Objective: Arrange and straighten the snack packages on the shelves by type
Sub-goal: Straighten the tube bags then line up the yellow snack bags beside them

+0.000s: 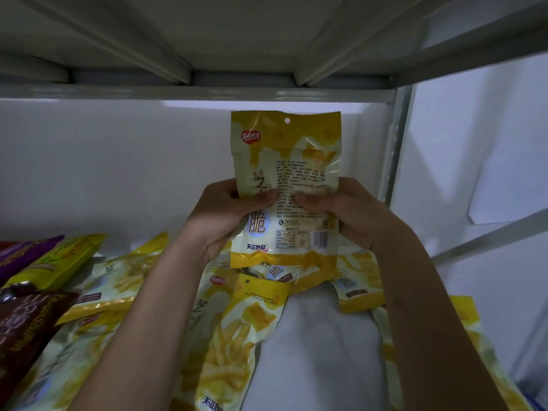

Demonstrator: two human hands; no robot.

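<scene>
Carefully, we held the yellow snack packet (286,185) upright above the shelf (323,336), left hand (231,215) and right hand (341,212) gripping its sides; we judged it best set squarely among the matching yellow packets (234,330).

A pale grey metal upright post (396,149) stands right of the hands, a plain white wall (118,161) behind them.

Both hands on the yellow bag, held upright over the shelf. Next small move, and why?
Probably lower the yellow bag, gripped by left hand and right hand, onto the bare shelf patch: same-type bags lie scattered around it.
</scene>
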